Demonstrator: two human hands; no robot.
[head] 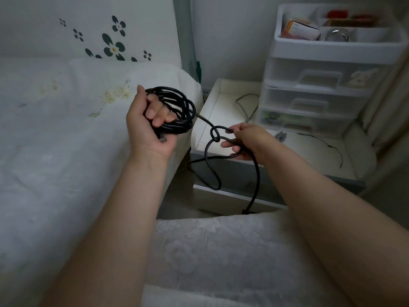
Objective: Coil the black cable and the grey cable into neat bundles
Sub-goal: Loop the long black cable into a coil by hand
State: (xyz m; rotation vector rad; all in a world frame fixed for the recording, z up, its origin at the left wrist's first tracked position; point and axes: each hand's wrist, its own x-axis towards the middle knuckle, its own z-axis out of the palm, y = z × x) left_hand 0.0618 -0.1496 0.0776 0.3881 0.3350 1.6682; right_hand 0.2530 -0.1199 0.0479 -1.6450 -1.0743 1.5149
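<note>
Fingers of the left hand [150,122] curled tight round a fat bundle of black cable [174,109], palm up, several loops stacked together w/ a connector end poking out near the heel of the palm. Looks like that hand is acting as the spool, held over the edge of the bed [55,129] so the loops hang free and don't snag.

Moving right: one strand runs off the bundle to a small twist or knot-like crossing mid-air, just left of the right hand [245,140]. Right hand's pinched shut on the loose part of the black cable, thumb and fingers closed round it, prob. feeding the next loop and working that kink out. Below it the slack drops in a long loop toward the floor, tail end dangling near the person's lap.

Further right, the grey cable [249,107] lies untouched on the white side table [309,149], next to the plastic drawer unit [321,85]. So black's roughly most of the way coiled by my read, grey not started. That kink needs clearing first or the bundle won't sit neat.
</note>
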